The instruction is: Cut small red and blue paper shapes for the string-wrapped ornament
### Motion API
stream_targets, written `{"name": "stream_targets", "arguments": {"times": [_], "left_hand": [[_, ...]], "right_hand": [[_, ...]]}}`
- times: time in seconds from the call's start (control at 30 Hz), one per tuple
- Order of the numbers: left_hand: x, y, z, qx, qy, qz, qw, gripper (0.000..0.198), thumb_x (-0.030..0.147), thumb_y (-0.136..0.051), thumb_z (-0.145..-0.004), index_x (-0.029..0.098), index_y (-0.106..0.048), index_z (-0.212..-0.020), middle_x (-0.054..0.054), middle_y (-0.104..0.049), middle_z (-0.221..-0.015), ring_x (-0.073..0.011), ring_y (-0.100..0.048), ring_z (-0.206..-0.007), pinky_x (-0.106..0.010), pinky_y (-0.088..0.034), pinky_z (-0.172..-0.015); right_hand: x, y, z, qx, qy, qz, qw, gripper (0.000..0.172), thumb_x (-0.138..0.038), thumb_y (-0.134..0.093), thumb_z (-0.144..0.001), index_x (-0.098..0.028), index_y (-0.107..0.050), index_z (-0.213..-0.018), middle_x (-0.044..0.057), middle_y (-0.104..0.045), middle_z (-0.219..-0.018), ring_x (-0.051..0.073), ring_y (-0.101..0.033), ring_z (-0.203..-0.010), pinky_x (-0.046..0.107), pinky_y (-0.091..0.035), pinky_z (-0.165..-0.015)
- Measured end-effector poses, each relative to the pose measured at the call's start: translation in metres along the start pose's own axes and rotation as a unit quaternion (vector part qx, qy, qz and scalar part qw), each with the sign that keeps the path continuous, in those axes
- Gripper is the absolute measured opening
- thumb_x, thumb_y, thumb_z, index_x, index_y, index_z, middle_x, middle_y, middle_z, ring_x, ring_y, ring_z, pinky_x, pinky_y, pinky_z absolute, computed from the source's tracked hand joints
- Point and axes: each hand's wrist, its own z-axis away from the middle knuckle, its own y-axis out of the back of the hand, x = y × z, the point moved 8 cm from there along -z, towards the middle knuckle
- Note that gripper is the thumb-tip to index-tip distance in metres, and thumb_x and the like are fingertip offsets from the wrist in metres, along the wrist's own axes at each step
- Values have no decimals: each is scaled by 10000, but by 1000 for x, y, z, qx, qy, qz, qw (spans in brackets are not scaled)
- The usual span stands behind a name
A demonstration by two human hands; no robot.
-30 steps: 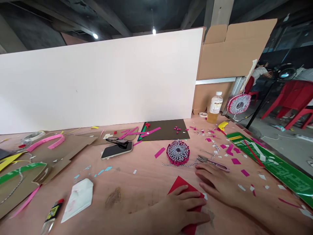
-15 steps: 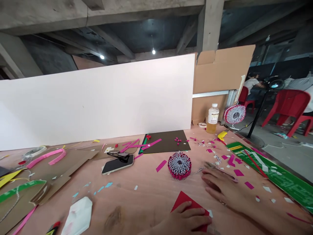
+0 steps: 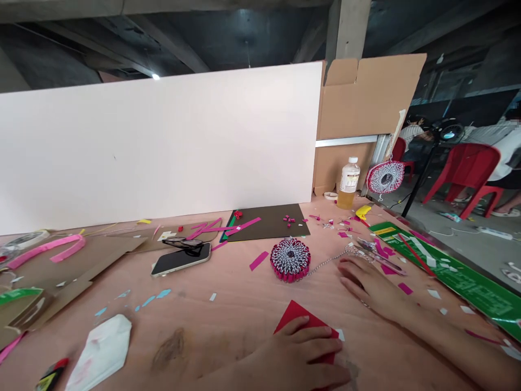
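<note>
While left hand point(image 3: 299, 350) presses one red sheet point(image 3: 295, 316) | right hand point(image 3: 368, 282) near scissors point(image 3: 380, 259)

Plywood tabletop point(image 3: 211, 331) strewn with magenta paper scraps point(image 3: 259, 260). Rear: dark brown card sheet point(image 3: 264, 222) and plastic bottle point(image 3: 348, 183) of amber liquid. Centre: round pink-and-white paper-coil disc point(image 3: 290, 259), with smartphone point(image 3: 181, 259) to its left, eyeglasses point(image 3: 183, 244) touching the phone. Front: red paper sheet point(image 3: 295, 317) and crumpled white tissue point(image 3: 100, 353). Left: cardboard pieces point(image 3: 77, 255). Right: green printed mat point(image 3: 448, 266).
</note>
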Motion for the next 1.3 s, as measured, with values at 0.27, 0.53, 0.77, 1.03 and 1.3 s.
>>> {"name": "stream_targets", "arguments": {"times": [0.27, 0.53, 0.77, 1.03, 1.3], "left_hand": [[-4, -16, 2, 37, -7, -25, 999, 293, 322, -363, -954, 312, -519, -1202, 56, -483, -1347, -142, -360, -1289, -311, -216, -1099], [-10, -26, 3, 140, -22, -51, 989, 237, 347, -430, -926, 317, -593, -1095, 51, -558, -1265, -144, -436, -1230, -309, -214, -1101], [-5, -29, 4, 137, -27, -78, 987, 237, 351, -435, -925, 324, -583, -1108, 66, -561, -1262, -141, -451, -1214, -306, -256, -1083], [-1, -30, 1, 132, 31, -79, 988, 216, 357, -456, -911, 316, -600, -1067, 47, -539, -1286, -158, -488, -1176, -310, -329, -1041], [2, -19, 0, 95, 39, -88, 991, 238, 380, -432, -916, 323, -580, -1094, 19, -543, -1285, -165, -482, -1190, -303, -379, -1006]], "right_hand": [[1, 1, -2, -18, -5, -8, 1000, 290, -378, -394, -916, -199, -546, -1086, 100, -529, -1173, 241, -489, -1087, 414, -405, -941], [0, 6, -4, -28, -5, -12, 1000, 355, -426, -347, -929, -200, -552, -1109, 99, -518, -1212, 234, -462, -1129, 405, -372, -977], [3, -1, -1, -27, -10, -7, 1000, 372, -460, -383, -906, -208, -543, -1128, 94, -507, -1231, 245, -456, -1139, 423, -371, -979], [1, 2, 1, -14, -12, -8, 1000, 344, -437, -400, -898, -225, -543, -1129, 89, -522, -1207, 251, -468, -1127, 429, -380, -967], [4, -2, -1, -12, 1, -2, 1000, 313, -417, -410, -895, -220, -549, -1094, 89, -528, -1195, 248, -481, -1111, 424, -393, -962]]}}
